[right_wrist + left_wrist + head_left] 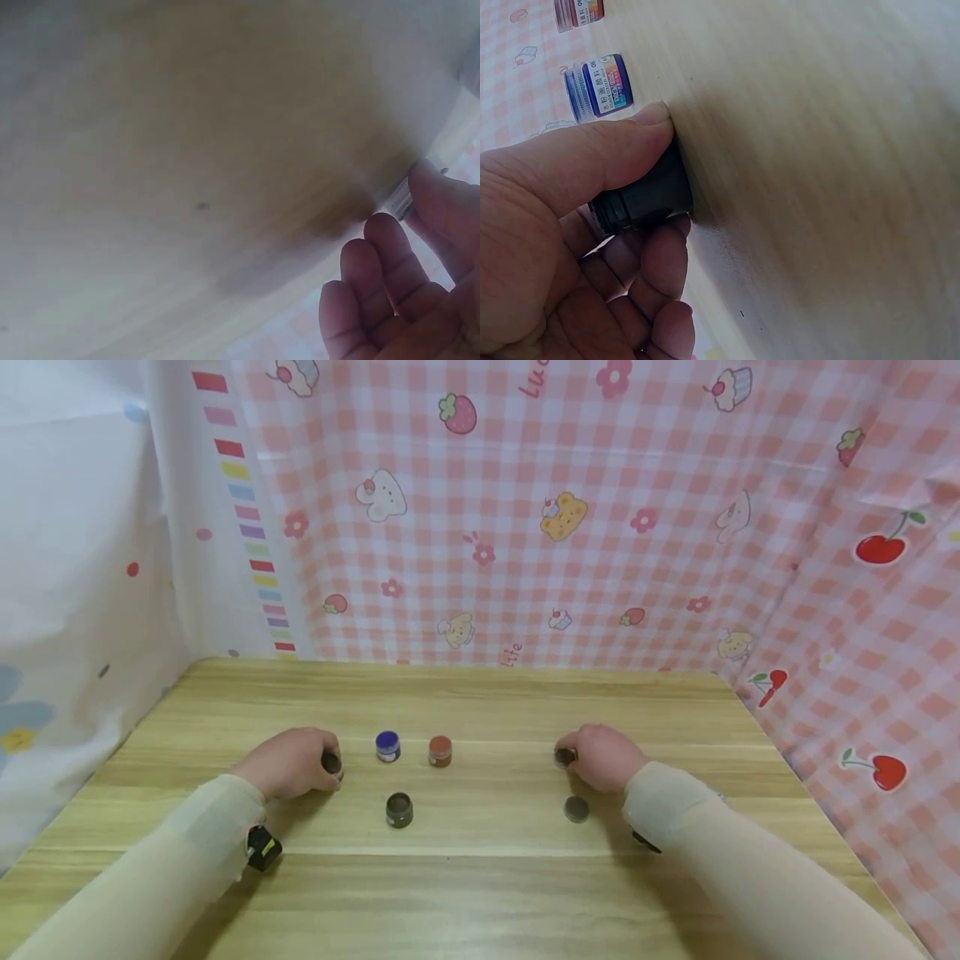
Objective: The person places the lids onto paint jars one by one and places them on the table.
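On the surface [480,897], left hand [294,763] grips uncapped black jar [654,193], which tilting could spill; right hand [606,758] pinches lid [400,200].

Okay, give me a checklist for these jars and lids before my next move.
1. Left grip holds the black jar: ok.
2. Right grip pinches a lid: ok.
3. Black jar capped: not ok, its threaded neck is bare.
4. Open jar upright: ok.
5. Blue jar and red jar capped: ok.
6. Whether the pinched lid or the loose lid fits the black jar: cannot tell.
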The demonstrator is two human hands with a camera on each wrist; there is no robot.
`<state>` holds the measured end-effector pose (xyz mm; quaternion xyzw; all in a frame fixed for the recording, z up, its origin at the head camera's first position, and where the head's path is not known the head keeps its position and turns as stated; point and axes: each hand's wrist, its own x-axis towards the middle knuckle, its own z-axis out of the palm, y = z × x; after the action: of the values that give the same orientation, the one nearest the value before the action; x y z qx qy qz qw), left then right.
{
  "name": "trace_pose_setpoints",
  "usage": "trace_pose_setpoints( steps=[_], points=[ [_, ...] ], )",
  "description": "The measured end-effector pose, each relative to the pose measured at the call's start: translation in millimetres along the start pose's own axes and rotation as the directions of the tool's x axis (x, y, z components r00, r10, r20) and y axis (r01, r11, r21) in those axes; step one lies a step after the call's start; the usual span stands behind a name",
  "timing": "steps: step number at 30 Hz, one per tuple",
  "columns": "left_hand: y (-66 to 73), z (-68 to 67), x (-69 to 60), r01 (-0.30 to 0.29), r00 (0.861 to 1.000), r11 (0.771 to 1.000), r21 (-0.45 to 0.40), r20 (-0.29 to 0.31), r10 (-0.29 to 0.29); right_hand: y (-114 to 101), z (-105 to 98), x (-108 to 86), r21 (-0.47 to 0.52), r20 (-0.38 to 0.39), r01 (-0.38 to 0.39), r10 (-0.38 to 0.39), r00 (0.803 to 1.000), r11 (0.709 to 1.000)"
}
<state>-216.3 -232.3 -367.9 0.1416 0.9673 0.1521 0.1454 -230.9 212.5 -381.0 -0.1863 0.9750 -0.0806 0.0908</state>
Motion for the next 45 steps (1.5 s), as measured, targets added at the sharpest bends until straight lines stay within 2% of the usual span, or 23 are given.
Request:
trace_pose_setpoints(
  steps=[15,32,38,45],
  points=[
    [3.5,-0.8,-2.9,0.012,1.0,1.0,-0.008,-0.003,-0.012,-3.5,2.6,-0.4,0.0,-0.005,-0.055,0.055,0.998,0.998],
    [-0.5,0.5,-2.6,0.003,1.0,1.0,0.001,-0.003,-0.003,-7.0,-1.8,-3.4,-0.019,0.012,-0.044,0.044,0.999,0.999],
    [-1.6,3.9,-2.6,-0.022,0.999,0.999,-0.033,-0.038,0.021,-4.8,-2.7,-4.1,0.058,-0.04,-0.056,0.059,0.997,0.997],
    [3.8,3.3,-4.1,-0.022,0.997,0.994,-0.106,-0.075,0.014,-10.3,-10.5,-10.1,0.193,-0.09,-0.069,0.088,0.992,0.979]
  ],
)
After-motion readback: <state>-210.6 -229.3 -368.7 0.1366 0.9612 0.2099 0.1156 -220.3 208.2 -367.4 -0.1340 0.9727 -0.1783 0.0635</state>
